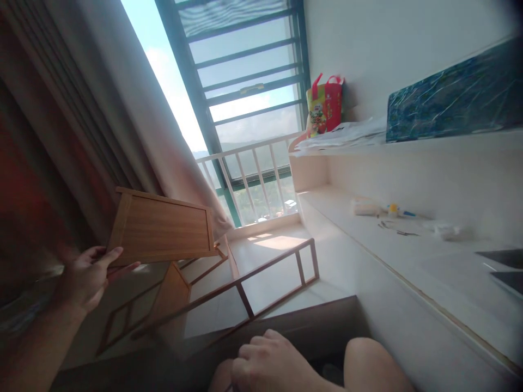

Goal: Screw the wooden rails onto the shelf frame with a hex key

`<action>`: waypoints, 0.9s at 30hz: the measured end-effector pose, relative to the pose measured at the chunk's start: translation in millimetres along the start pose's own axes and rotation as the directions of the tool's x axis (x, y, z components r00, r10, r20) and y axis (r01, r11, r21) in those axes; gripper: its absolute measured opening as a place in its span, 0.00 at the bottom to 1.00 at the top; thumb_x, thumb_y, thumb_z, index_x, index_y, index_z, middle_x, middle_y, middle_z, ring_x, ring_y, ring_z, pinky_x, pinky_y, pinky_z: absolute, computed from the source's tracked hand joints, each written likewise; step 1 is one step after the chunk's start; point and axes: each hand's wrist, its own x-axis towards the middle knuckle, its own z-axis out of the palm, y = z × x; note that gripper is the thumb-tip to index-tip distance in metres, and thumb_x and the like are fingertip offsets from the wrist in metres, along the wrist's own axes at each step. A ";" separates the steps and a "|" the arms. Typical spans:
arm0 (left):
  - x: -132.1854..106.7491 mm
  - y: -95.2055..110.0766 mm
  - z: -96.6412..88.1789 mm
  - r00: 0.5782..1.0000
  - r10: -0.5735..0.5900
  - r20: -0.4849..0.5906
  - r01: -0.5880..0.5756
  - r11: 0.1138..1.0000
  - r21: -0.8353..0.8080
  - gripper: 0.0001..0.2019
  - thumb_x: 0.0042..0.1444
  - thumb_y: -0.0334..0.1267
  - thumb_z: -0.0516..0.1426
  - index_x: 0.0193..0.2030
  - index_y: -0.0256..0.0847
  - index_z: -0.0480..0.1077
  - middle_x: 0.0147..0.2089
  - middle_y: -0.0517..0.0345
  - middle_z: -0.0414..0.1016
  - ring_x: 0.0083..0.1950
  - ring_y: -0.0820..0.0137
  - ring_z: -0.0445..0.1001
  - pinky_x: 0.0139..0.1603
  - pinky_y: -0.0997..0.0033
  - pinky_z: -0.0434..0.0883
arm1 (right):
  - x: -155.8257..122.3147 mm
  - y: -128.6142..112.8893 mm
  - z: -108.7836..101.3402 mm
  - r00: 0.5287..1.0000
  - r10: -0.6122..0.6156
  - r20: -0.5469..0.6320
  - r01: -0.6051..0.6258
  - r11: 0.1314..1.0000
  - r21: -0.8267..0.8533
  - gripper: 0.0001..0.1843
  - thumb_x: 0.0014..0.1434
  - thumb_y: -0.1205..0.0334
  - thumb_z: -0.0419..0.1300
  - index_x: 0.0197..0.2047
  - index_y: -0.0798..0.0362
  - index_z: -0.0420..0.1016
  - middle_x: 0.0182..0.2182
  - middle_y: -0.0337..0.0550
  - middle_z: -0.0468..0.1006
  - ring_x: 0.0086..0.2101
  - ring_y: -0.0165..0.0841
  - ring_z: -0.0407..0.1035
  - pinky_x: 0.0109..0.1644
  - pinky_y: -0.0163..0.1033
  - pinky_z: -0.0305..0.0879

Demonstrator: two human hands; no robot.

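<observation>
My left hand [92, 272] grips a flat wooden panel [167, 226] with a raised border by its near left corner, thumb on top. The panel is held up in the air, tilted, in front of the curtain. Below and beyond it stands a wooden frame [245, 299] of thin bars, with another wooden board [174, 288] set in it; the panel covers part of this frame. My right hand [272, 362] is closed near my knees, low in the view. Whatever its fingers hold, if anything, is hidden.
On the right, a long white counter [339, 218] carries small items, among them a yellow-capped tube [393, 210]. A shelf above holds a red and yellow bag [326, 106], papers [347, 136] and a blue wrapped box [449, 92]. A curtain [134, 103] hangs left of the barred window [249, 71].
</observation>
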 end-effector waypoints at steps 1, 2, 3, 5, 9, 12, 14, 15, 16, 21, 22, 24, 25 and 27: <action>1.2 -4.7 14.7 0.995 -0.074 0.060 0.075 0.997 -0.008 0.07 0.48 0.27 0.60 0.26 0.37 0.66 0.29 0.66 0.75 0.30 0.69 0.78 0.28 0.63 0.82 | -4.0 16.6 -0.7 0.992 0.122 0.018 -0.122 0.992 0.016 0.11 0.60 0.56 0.57 0.34 0.53 0.76 0.33 0.45 0.81 0.34 0.38 0.74 0.35 0.39 0.62; 2.3 -9.3 29.9 0.989 -0.104 0.109 0.107 0.994 -0.020 0.07 0.48 0.28 0.61 0.26 0.37 0.66 0.30 0.65 0.75 0.29 0.68 0.78 0.28 0.62 0.82 | -11.2 32.6 2.6 0.971 0.238 0.008 -0.238 0.970 0.045 0.10 0.60 0.58 0.56 0.33 0.54 0.76 0.34 0.46 0.81 0.35 0.39 0.74 0.36 0.39 0.61; 3.1 -13.6 45.7 0.985 -0.093 0.146 0.099 0.994 -0.034 0.07 0.47 0.28 0.61 0.27 0.37 0.65 0.31 0.64 0.74 0.29 0.68 0.78 0.28 0.61 0.82 | -21.2 47.7 9.8 0.941 0.339 -0.009 -0.337 0.937 0.094 0.10 0.61 0.61 0.54 0.34 0.54 0.76 0.35 0.47 0.80 0.36 0.38 0.74 0.38 0.39 0.61; 3.6 -21.6 78.4 0.974 -0.090 0.210 0.096 0.995 -0.017 0.07 0.47 0.28 0.61 0.29 0.36 0.65 0.31 0.63 0.73 0.29 0.68 0.77 0.28 0.61 0.82 | -45.5 75.4 34.1 0.862 0.507 -0.012 -0.493 0.842 0.221 0.14 0.63 0.64 0.49 0.35 0.53 0.75 0.36 0.46 0.80 0.39 0.37 0.73 0.40 0.38 0.60; 5.5 -35.3 146.1 0.938 -0.104 0.331 0.096 0.995 0.041 0.08 0.50 0.28 0.60 0.30 0.35 0.63 0.33 0.61 0.71 0.31 0.71 0.76 0.30 0.61 0.82 | -88.3 122.6 98.8 0.733 0.673 0.092 -0.648 0.651 0.396 0.19 0.66 0.62 0.45 0.32 0.52 0.74 0.36 0.45 0.79 0.39 0.37 0.72 0.44 0.38 0.60; 12.4 -46.6 197.8 0.912 -0.128 0.390 0.103 0.991 0.085 0.08 0.49 0.27 0.61 0.29 0.35 0.63 0.34 0.59 0.71 0.33 0.71 0.75 0.32 0.60 0.81 | -101.3 151.0 138.3 0.712 0.698 0.082 -0.639 0.594 0.490 0.22 0.68 0.61 0.42 0.30 0.52 0.73 0.32 0.44 0.78 0.37 0.35 0.71 0.44 0.37 0.60; 17.9 -55.6 231.7 0.895 -0.159 0.417 0.107 0.984 0.145 0.08 0.49 0.28 0.61 0.28 0.36 0.63 0.33 0.56 0.71 0.32 0.69 0.75 0.31 0.59 0.81 | -100.7 164.3 155.2 0.701 0.702 0.129 -0.659 0.568 0.494 0.21 0.67 0.62 0.43 0.28 0.52 0.72 0.29 0.44 0.77 0.34 0.34 0.71 0.42 0.36 0.61; 19.9 -60.6 248.0 0.884 -0.177 0.433 0.108 0.978 0.180 0.08 0.49 0.28 0.61 0.28 0.36 0.64 0.32 0.56 0.71 0.31 0.68 0.75 0.30 0.57 0.81 | -98.5 169.1 160.9 0.710 0.688 0.148 -0.655 0.570 0.496 0.20 0.66 0.62 0.44 0.27 0.53 0.72 0.29 0.43 0.77 0.33 0.34 0.71 0.41 0.36 0.61; 21.1 -65.9 263.7 0.878 -0.186 0.441 0.100 0.972 0.211 0.08 0.49 0.29 0.62 0.27 0.36 0.64 0.30 0.56 0.70 0.30 0.68 0.74 0.30 0.57 0.81 | -95.6 172.8 164.9 0.725 0.669 0.165 -0.645 0.575 0.504 0.20 0.65 0.62 0.45 0.27 0.53 0.72 0.28 0.43 0.77 0.32 0.34 0.71 0.40 0.36 0.61; 12.8 -92.9 328.3 0.844 -0.221 0.488 0.044 0.936 0.348 0.11 0.47 0.29 0.64 0.24 0.36 0.64 0.24 0.63 0.62 0.24 0.73 0.69 0.29 0.59 0.80 | -81.2 183.6 171.1 0.765 0.602 0.229 -0.622 0.597 0.507 0.17 0.62 0.61 0.48 0.25 0.53 0.72 0.26 0.44 0.78 0.30 0.35 0.73 0.35 0.36 0.60; 9.3 -98.1 337.7 0.838 -0.221 0.498 0.028 0.930 0.366 0.11 0.46 0.30 0.65 0.24 0.36 0.65 0.23 0.64 0.60 0.24 0.74 0.67 0.29 0.60 0.80 | -79.2 185.3 170.8 0.768 0.594 0.238 -0.620 0.600 0.506 0.17 0.62 0.61 0.48 0.25 0.53 0.72 0.26 0.44 0.78 0.30 0.35 0.73 0.34 0.36 0.60; 2.3 -108.2 352.8 0.827 -0.226 0.514 0.004 0.917 0.398 0.11 0.46 0.30 0.65 0.24 0.36 0.65 0.23 0.65 0.57 0.24 0.75 0.65 0.29 0.61 0.79 | -75.7 188.6 170.0 0.773 0.584 0.248 -0.617 0.601 0.509 0.17 0.61 0.62 0.48 0.25 0.53 0.72 0.26 0.45 0.79 0.30 0.36 0.74 0.34 0.36 0.60; -0.9 -113.0 358.5 0.820 -0.234 0.522 -0.004 0.911 0.413 0.11 0.46 0.30 0.65 0.24 0.36 0.65 0.22 0.66 0.56 0.23 0.75 0.64 0.29 0.61 0.79 | -73.9 189.9 169.6 0.773 0.582 0.252 -0.617 0.599 0.510 0.17 0.61 0.63 0.48 0.25 0.53 0.72 0.26 0.45 0.79 0.30 0.35 0.74 0.35 0.36 0.61; -6.9 -121.8 366.2 0.805 -0.249 0.539 -0.015 0.899 0.438 0.10 0.46 0.31 0.66 0.25 0.36 0.66 0.22 0.67 0.54 0.22 0.76 0.63 0.28 0.63 0.78 | -69.9 191.5 169.5 0.778 0.577 0.250 -0.611 0.601 0.515 0.18 0.62 0.63 0.47 0.25 0.53 0.72 0.26 0.45 0.79 0.30 0.35 0.74 0.35 0.36 0.61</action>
